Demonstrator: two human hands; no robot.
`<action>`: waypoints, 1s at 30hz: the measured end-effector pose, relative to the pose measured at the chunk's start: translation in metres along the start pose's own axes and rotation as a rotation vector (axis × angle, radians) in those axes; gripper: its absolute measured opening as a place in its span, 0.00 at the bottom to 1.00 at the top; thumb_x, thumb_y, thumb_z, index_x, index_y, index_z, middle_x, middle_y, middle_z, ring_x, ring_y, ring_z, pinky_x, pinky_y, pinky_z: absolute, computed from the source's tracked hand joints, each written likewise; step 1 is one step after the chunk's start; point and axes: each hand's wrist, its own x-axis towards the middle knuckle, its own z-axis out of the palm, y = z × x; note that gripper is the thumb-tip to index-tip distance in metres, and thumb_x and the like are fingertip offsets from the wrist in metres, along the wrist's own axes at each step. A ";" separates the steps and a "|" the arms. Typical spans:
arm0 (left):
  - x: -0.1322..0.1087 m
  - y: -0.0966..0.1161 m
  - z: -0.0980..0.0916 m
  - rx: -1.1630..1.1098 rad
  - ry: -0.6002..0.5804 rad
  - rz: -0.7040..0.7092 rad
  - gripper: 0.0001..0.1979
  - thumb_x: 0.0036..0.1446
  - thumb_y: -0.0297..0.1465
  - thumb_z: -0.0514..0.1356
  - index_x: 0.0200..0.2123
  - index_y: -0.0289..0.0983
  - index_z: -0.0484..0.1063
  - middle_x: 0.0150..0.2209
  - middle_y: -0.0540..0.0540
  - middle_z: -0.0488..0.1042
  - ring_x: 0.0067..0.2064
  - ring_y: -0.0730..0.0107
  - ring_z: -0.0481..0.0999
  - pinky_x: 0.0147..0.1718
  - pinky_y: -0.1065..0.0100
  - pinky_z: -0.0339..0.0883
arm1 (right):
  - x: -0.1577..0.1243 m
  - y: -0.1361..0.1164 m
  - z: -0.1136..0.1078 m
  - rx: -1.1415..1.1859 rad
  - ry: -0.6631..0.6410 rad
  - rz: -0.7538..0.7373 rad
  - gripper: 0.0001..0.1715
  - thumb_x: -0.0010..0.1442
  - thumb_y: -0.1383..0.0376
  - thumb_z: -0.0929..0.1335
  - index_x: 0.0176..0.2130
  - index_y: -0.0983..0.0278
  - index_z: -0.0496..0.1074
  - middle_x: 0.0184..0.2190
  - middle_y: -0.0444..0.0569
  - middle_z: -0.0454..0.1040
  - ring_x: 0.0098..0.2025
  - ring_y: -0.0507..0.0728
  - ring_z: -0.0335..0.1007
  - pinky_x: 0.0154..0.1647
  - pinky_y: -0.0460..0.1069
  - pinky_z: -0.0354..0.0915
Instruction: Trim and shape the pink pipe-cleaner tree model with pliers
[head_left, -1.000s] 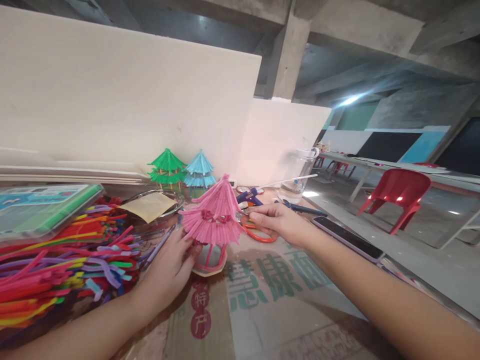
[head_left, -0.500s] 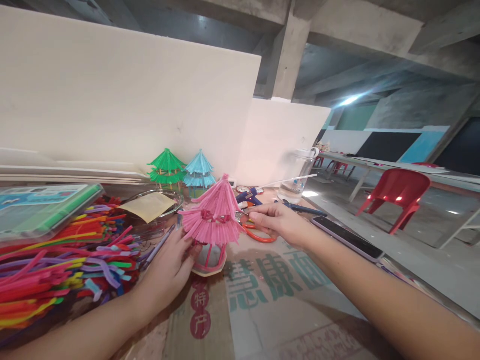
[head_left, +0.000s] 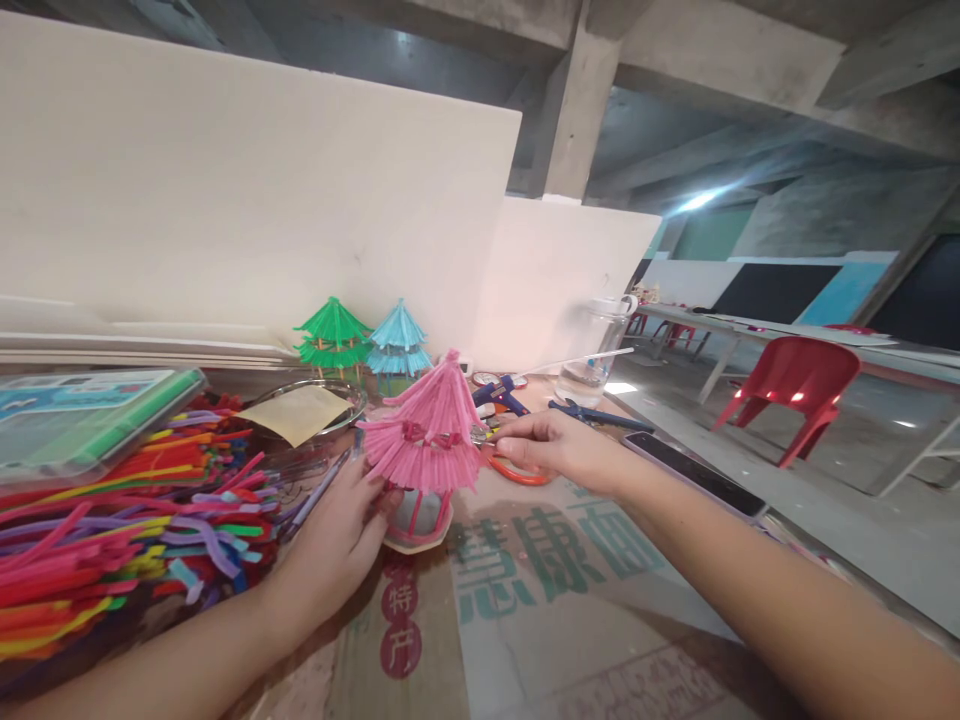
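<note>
In the head view, a pink pavilion model [head_left: 424,430] of fuzzy pipe cleaners, with a two-tiered roof and a pale base, stands upright on the printed cardboard. My left hand [head_left: 349,525] is closed around the left side of its lower part, fingers partly behind the posts. Just right of the roof, my right hand [head_left: 547,442] has thumb and fingers drawn together; whatever is between the tips is too small to name. Below that hand an orange curved handle [head_left: 519,474] shows. A blue glue gun [head_left: 501,392] lies beyond it.
Green [head_left: 332,335] and light-blue pavilion models [head_left: 399,342] stand at the back. Pipe cleaners [head_left: 135,540] and a plastic case [head_left: 90,420] fill the left. Blue-handled pliers [head_left: 592,413], a phone [head_left: 697,475] and a clear jug [head_left: 589,350] are on the right.
My right hand has dipped slightly, its fingertips a little lower beside the pink roof. The pink model tilts very slightly; my left hand stays on it.
</note>
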 end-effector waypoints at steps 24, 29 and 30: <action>0.003 0.003 -0.001 -0.062 0.007 -0.062 0.11 0.63 0.32 0.48 0.36 0.39 0.71 0.44 0.41 0.75 0.48 0.58 0.73 0.50 0.58 0.68 | 0.007 0.012 0.005 -0.030 0.262 -0.111 0.21 0.55 0.54 0.68 0.40 0.66 0.80 0.32 0.50 0.79 0.34 0.58 0.71 0.38 0.52 0.64; 0.003 0.003 -0.001 -0.072 0.009 -0.056 0.11 0.64 0.32 0.48 0.36 0.39 0.70 0.43 0.41 0.75 0.50 0.58 0.72 0.52 0.57 0.67 | 0.008 0.012 0.005 -0.015 0.255 -0.101 0.21 0.55 0.55 0.69 0.41 0.67 0.80 0.31 0.50 0.78 0.33 0.58 0.71 0.37 0.52 0.65; 0.003 0.002 0.000 -0.073 0.013 -0.054 0.11 0.64 0.32 0.48 0.36 0.39 0.70 0.43 0.41 0.75 0.50 0.58 0.73 0.51 0.57 0.67 | 0.008 0.011 0.005 -0.015 0.259 -0.098 0.21 0.55 0.55 0.68 0.41 0.67 0.80 0.31 0.50 0.78 0.33 0.58 0.71 0.36 0.52 0.65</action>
